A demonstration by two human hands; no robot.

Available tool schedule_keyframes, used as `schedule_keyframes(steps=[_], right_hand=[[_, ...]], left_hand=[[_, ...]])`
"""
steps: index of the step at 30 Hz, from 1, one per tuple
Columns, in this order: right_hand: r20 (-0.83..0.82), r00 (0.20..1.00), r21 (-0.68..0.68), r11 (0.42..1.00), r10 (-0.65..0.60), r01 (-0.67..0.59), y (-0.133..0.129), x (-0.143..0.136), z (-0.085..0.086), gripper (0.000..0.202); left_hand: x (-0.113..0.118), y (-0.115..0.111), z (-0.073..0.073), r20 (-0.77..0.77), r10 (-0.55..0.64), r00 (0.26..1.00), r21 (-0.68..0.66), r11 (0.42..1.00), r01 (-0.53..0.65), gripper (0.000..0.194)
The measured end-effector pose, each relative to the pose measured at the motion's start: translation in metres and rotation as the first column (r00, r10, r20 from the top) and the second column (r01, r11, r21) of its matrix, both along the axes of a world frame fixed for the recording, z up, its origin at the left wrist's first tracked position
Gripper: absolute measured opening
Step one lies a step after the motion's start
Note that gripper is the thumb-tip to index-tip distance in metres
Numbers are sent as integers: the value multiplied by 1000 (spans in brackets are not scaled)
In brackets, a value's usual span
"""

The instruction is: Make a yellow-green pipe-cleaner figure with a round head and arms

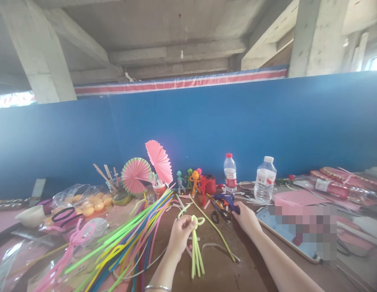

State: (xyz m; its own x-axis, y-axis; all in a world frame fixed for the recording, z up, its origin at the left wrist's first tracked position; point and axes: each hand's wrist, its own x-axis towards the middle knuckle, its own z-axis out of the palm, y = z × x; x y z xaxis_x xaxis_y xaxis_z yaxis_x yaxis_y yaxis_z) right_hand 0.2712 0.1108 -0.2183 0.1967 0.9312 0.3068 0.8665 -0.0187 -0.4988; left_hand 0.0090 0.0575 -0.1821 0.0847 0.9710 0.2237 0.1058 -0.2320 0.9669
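Note:
My left hand (pixel 182 233) pinches a pale yellow-green pipe-cleaner figure (pixel 197 251) near its looped top. Several straight strands hang down from its knot. To the right, my right hand (pixel 246 219) is closed around the handle of a blue glue gun (pixel 225 198), which rests near the back of the table. A pair of scissors (pixel 217 217) lies just left of that hand. Between my hands, a single yellow-green pipe cleaner (pixel 217 231) stretches across the brown tabletop (pixel 220 269).
Left of my hands lies a thick bundle of coloured pipe cleaners (pixel 127 239). Small pipe-cleaner figures (pixel 194 182) stand at the back beside a red-capped bottle (pixel 230 174). A larger bottle (pixel 265 180) and a phone (pixel 285 233) are on the right. A blue partition (pixel 188 121) closes off the back.

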Motion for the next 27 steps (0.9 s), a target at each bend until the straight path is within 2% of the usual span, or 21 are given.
schedule_keyframes(steps=[5,11,15,20,23,25,27], right_hand=[[-14,996,-72,994,-87,86,0,-3,4,41],[-106,993,-149,988,-44,28,8,12,4,28],[-272,960,-139,990,-69,32,9,19,0,26],[-560,827,-16,999,-50,50,9,12,0,29],[-683,731,120,987,5,106,17,10,19,29],[-726,684,225,964,71,138,26,14,42,27],[-740,654,337,929,160,155,35,20,73,27]], left_hand=[[-1,0,1,-15,-13,1000,3,1000,13,35],[-1,1,2,-36,-7,999,17,1000,8,35],[-1,1,1,-35,-9,999,22,1000,10,33],[-2,1,3,-38,-22,999,11,1000,23,32],[-1,2,1,-31,-8,999,13,1000,8,29],[0,3,-1,-22,10,1000,-2,1000,-10,30],[1,3,-3,-11,23,1000,-28,999,-23,32]])
